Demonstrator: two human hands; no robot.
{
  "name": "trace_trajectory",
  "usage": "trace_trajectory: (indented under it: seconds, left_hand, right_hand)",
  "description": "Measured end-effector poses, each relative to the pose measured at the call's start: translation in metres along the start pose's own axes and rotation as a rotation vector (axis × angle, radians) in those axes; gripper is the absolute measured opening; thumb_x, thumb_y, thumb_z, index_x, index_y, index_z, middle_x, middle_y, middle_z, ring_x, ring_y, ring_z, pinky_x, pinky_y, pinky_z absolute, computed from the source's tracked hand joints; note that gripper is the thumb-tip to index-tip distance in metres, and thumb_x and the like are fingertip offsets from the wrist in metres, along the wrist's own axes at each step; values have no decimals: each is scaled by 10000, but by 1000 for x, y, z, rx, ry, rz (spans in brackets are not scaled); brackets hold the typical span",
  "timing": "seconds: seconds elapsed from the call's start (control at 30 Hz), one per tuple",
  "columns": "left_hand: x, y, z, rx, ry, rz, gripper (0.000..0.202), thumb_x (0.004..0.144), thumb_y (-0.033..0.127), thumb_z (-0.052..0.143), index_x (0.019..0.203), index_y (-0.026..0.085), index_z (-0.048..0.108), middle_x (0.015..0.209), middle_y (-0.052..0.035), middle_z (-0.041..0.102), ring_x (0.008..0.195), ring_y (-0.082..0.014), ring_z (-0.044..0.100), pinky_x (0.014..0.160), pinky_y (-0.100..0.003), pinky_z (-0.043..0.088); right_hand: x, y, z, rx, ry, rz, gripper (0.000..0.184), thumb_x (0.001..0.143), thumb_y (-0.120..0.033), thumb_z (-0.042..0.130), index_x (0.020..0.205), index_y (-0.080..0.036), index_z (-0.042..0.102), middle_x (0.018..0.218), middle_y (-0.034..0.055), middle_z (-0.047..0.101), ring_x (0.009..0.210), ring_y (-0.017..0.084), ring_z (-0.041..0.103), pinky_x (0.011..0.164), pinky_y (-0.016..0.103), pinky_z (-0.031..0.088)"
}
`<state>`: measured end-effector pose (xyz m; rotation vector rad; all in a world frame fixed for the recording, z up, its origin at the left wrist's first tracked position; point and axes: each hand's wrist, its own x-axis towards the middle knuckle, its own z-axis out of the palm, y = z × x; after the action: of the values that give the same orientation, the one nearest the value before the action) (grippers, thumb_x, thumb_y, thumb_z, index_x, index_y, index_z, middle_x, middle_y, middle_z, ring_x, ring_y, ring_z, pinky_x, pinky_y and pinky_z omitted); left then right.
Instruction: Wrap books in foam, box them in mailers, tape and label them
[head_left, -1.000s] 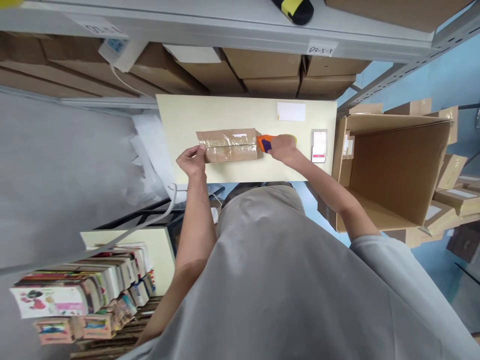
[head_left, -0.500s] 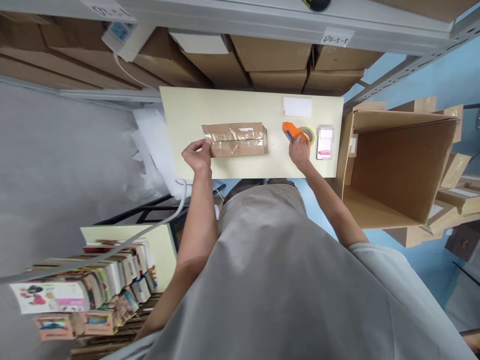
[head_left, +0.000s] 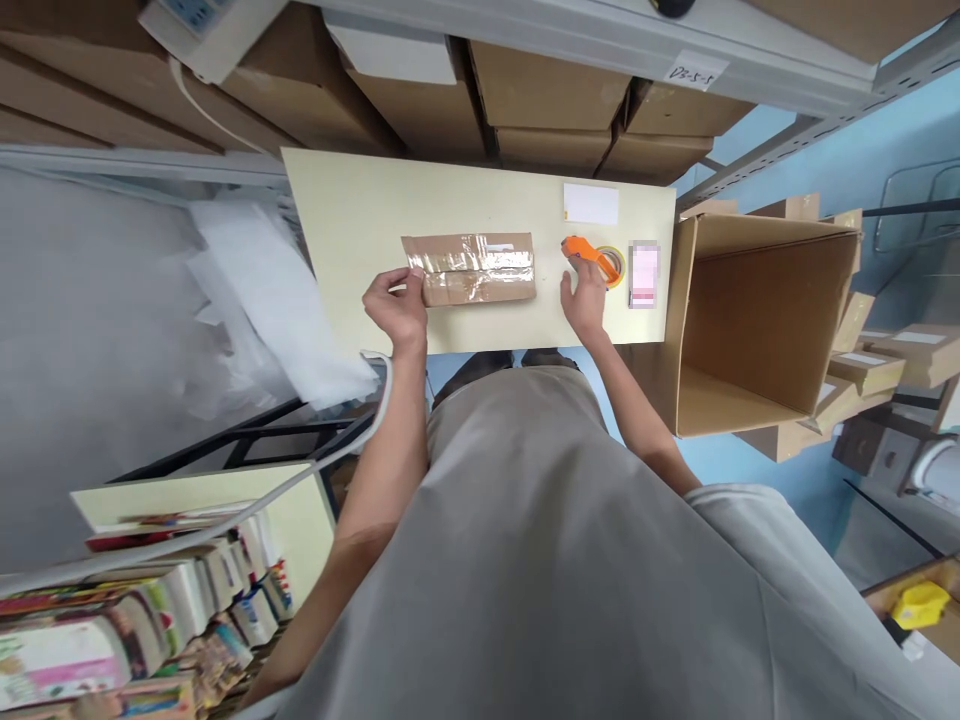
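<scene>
A flat brown cardboard parcel point(head_left: 480, 285) with shiny clear tape along its middle seam lies on the pale table. My left hand point(head_left: 397, 305) pinches its left end between thumb and fingers. To the right of the parcel is an orange tape dispenser point(head_left: 583, 250) with a roll of tape point(head_left: 613, 266) on it. My right hand point(head_left: 586, 300) is just in front of the dispenser, thumb spread from the fingers. The fingertips overlap the dispenser's near side; whether they touch it is hard to see.
On the table point(head_left: 345, 220) are a white label sheet point(head_left: 591, 204) and a phone point(head_left: 643, 275). A large open carton point(head_left: 750, 330) stands against its right side. Boxes fill the shelf point(head_left: 551, 90) behind. Books point(head_left: 187, 590) and a grey cable point(head_left: 379, 420) are at lower left.
My right hand's grip on the tape dispenser has loosened, with the thumb now apart and the hand slightly left. My left hand still holds the parcel's end. The camera view has shifted.
</scene>
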<state>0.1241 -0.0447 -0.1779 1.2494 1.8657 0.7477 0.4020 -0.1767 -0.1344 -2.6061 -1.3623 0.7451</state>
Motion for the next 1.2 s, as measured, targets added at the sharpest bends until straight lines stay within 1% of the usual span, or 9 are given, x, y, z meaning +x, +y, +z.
trace_trajectory:
  seconds: [0.2,0.33,0.4,0.53,0.73,0.83,0.97,1.07,1.2]
  left_hand:
    - [-1,4,-5,-31,-81,-6,128,960,289,805,1004,180,757,1037,-69,792,991,-218,740,1015,-358,623]
    - [-7,6,-4,-3,-52,-9,136,970,311,793,1013,184,775,1039,-61,798,949,-209,738,988,-345,619]
    - [-9,6,-4,5,-41,1,134,982,313,786,1020,185,776,1058,-64,794,955,-211,736,987,-342,610]
    - [-9,5,-7,5,-63,33,128,981,310,792,1018,189,772,1062,-62,788,956,-206,722,995,-335,597]
    - [-5,3,-8,16,-73,33,140,978,324,781,1015,192,755,1108,-76,785,983,-206,721,997,-342,605]
    - [-5,3,-7,18,-78,27,151,981,336,773,1034,196,753,1130,-83,788,1030,-218,728,1019,-359,613]
    - [-8,6,-6,54,-31,36,124,988,308,776,1026,190,763,1101,-77,800,1053,-220,746,1036,-355,612]
    - [-10,6,-4,61,-3,42,112,991,283,784,1046,186,773,1087,-72,807,1058,-218,760,1022,-341,617]
    - [-10,6,-1,92,14,28,136,1011,281,774,1082,166,792,1109,-77,822,1053,-209,772,1012,-332,621]
  right_hand:
    - [0,-56,14,341,-143,17,800,1223,-597,76,1871,-134,154,1914,150,321,1762,200,348,1394,362,363]
    - [-1,-75,31,436,-138,58,913,1197,-681,282,1874,-121,34,1953,126,218,1764,191,322,1399,364,365]
    - [1,-74,37,438,-118,71,869,1209,-648,241,1880,-141,19,1935,126,278,1771,187,324,1414,394,352]
    - [12,-52,39,386,-147,53,761,1231,-472,37,1846,-100,288,1779,171,541,1734,208,425,1403,422,363]
    - [17,-8,39,106,-145,62,550,1172,-192,260,1604,-80,581,1610,235,652,1494,265,601,1267,374,459]
    - [15,-1,47,-50,-242,-7,496,1111,-93,351,1501,-136,655,1534,212,677,1418,296,597,1183,395,509]
    - [18,0,60,-126,-281,-32,558,1064,-22,317,1454,-124,703,1531,219,658,1432,316,549,1190,407,479]
    - [21,2,68,-101,-267,-43,636,1074,-41,319,1650,-99,583,1535,236,655,1433,315,554,1202,414,471]
    - [26,8,72,1,-226,-12,767,1098,-101,328,1848,-27,188,1561,279,646,1432,323,571,1183,427,516]
